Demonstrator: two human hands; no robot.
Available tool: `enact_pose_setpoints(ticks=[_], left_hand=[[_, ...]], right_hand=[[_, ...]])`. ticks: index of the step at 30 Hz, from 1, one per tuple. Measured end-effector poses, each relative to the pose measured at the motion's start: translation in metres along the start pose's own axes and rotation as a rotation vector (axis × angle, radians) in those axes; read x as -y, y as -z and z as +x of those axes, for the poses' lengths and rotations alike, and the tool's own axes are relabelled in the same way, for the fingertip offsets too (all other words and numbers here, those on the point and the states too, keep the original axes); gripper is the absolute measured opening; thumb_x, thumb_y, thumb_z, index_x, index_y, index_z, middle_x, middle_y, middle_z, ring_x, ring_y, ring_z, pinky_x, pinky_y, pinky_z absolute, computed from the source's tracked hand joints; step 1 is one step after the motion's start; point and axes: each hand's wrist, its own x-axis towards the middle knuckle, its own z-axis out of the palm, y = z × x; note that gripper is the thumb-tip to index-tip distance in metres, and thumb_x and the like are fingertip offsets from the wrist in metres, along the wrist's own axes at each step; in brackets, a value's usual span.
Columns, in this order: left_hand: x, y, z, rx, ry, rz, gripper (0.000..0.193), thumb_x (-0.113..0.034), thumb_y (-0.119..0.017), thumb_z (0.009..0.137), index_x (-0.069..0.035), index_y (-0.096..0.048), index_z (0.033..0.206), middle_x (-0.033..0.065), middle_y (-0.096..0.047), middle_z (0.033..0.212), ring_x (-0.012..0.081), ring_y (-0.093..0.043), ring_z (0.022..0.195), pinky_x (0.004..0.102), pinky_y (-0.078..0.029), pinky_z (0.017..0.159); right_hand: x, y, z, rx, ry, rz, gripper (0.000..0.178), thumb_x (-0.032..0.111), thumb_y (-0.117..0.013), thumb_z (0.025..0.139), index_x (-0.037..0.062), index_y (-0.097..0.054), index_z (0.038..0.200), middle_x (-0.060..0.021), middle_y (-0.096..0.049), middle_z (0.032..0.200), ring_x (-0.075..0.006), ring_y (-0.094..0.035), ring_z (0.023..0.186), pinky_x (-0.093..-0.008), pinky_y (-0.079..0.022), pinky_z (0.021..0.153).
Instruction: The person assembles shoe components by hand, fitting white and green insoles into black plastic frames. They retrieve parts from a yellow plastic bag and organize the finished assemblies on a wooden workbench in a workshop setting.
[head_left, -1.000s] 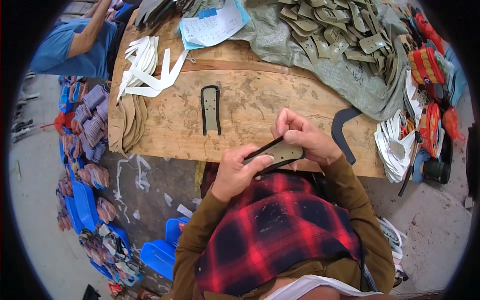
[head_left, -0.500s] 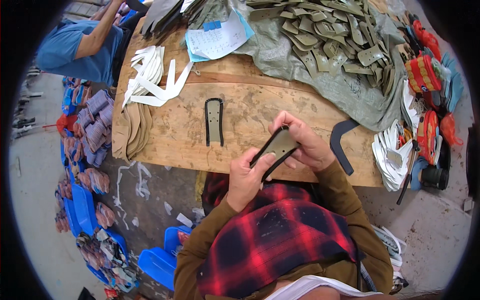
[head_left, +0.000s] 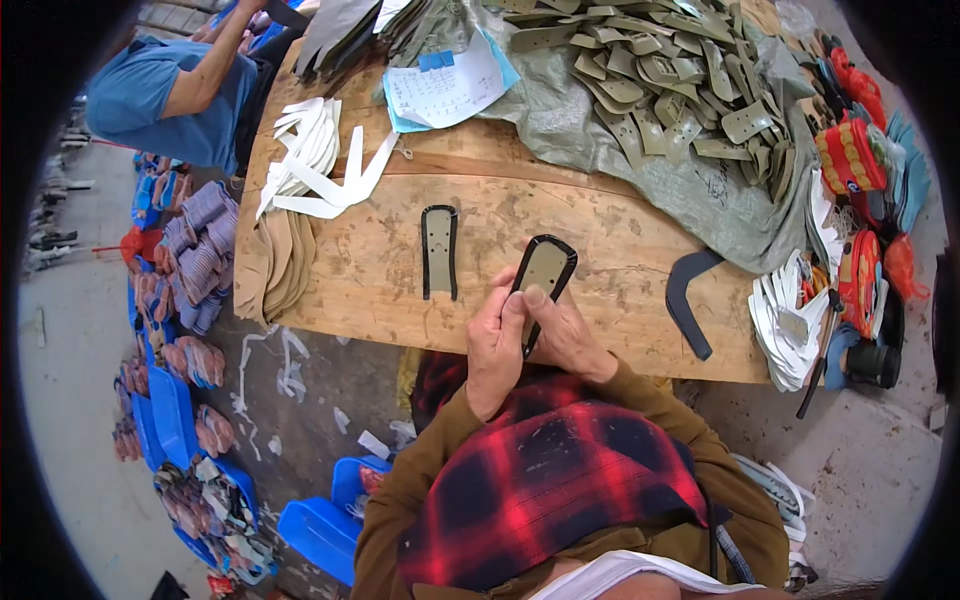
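Between my two hands I hold an olive plastic plate with a black edging strip (head_left: 546, 264) wrapped round its rounded end and sides. My left hand (head_left: 494, 340) grips its lower left side, thumb on its face. My right hand (head_left: 568, 335) clasps its lower right side, thumb also on the face; the fingers beneath are hidden. A second edged plate (head_left: 439, 254) lies flat on the wooden table (head_left: 360, 270), left of my hands. To the right rests a bent black strip (head_left: 690, 300), touched by neither hand.
Many loose olive plates (head_left: 690, 90) are heaped on a grey-green sheet (head_left: 640, 180) at the back. White cut pieces (head_left: 310, 150) and tan pieces (head_left: 275, 265) lie at left, more white pieces (head_left: 785, 320) at right. A person in a blue shirt (head_left: 165, 95) stands far left.
The held plate has turned from a slant to nearly upright, rounded end pointing away from me. My right hand has come down from that end to the lower side, closer to my left.
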Motion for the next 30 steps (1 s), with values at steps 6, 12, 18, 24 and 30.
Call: enact_pose_setpoints(ticks=[6,12,18,24,30], left_hand=[[0.001,0.005,-0.006,0.039,0.188,-0.016,0.033,-0.03,-0.051,0.104,0.0,-0.063,0.105,-0.0034,-0.056,0.075,0.004,-0.047,0.068,0.0217,-0.038,0.059],[0.002,0.012,-0.002,0.538,0.665,-1.135,0.071,-0.067,-0.031,0.099,-0.002,-0.059,0.106,-0.0048,-0.042,0.061,0.0065,-0.035,0.05,0.0243,-0.024,0.046],[-0.025,0.009,-0.005,0.449,0.587,-0.44,0.063,-0.055,-0.035,0.103,0.002,-0.051,0.125,0.0048,-0.058,0.089,0.0151,-0.058,0.076,0.0298,-0.049,0.07],[-0.03,0.009,-0.007,0.417,0.665,-0.348,0.04,-0.034,-0.043,0.105,0.0,-0.051,0.123,0.0052,-0.058,0.089,0.0131,-0.057,0.07,0.0271,-0.049,0.06],[-0.025,0.018,-0.009,0.435,0.712,-0.43,0.038,-0.033,-0.044,0.105,-0.001,-0.05,0.125,0.0048,-0.056,0.085,0.0125,-0.053,0.061,0.0238,-0.044,0.049]], right_hand=[[0.044,0.025,0.022,0.104,-0.08,0.471,0.066,0.052,-0.033,0.104,0.0046,-0.027,0.15,-0.0153,-0.056,0.13,-0.0232,-0.058,0.117,-0.0386,-0.041,0.106],[0.037,0.027,0.018,-0.06,-0.148,0.427,0.029,0.037,-0.051,0.103,0.0083,-0.055,0.109,0.0041,-0.055,0.093,-0.0044,-0.049,0.086,-0.0218,-0.041,0.079],[0.039,0.036,0.019,-0.077,-0.118,0.275,0.02,0.029,-0.053,0.103,0.0091,-0.055,0.099,0.004,-0.053,0.086,-0.0035,-0.047,0.079,-0.0197,-0.039,0.073],[0.062,0.021,0.012,-0.038,-0.453,0.265,0.026,0.019,-0.062,0.096,0.0065,-0.043,0.11,-0.0029,-0.056,0.085,-0.0087,-0.056,0.061,-0.0237,-0.048,0.052],[0.063,0.028,0.003,0.068,-0.372,0.203,0.044,0.017,-0.063,0.095,0.004,-0.039,0.129,-0.0069,-0.06,0.089,-0.0129,-0.062,0.069,-0.0273,-0.053,0.057]])
